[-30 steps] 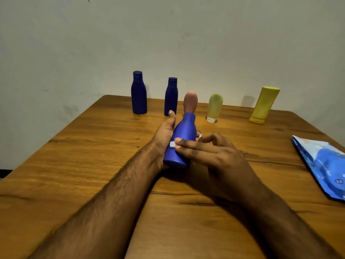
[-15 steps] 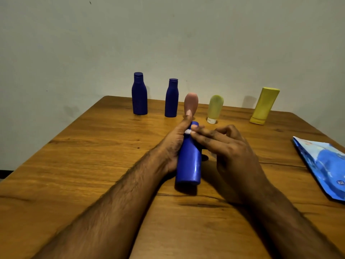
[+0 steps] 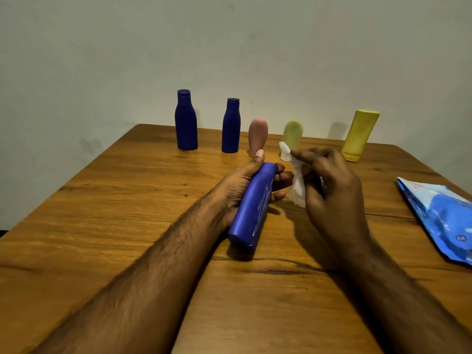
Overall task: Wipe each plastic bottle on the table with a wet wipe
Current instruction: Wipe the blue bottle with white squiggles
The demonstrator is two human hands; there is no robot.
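We hold blue bottle (image 3: 251, 205) in left hand (image 3: 245, 185), tilted over table (image 3: 107, 200); right hand (image 3: 329, 185) pinches wet wipe (image 3: 297, 185) just right of it. Five bottles beyond grip seemingly await us.

Faint white print on side of blue bottle (image 3: 252, 208), too blurred to read. Small round dark badge with white mark on blue wipe pack (image 3: 444, 221), perhaps a numeral, not legible. No other text, label, brand or sign readable anywhere.
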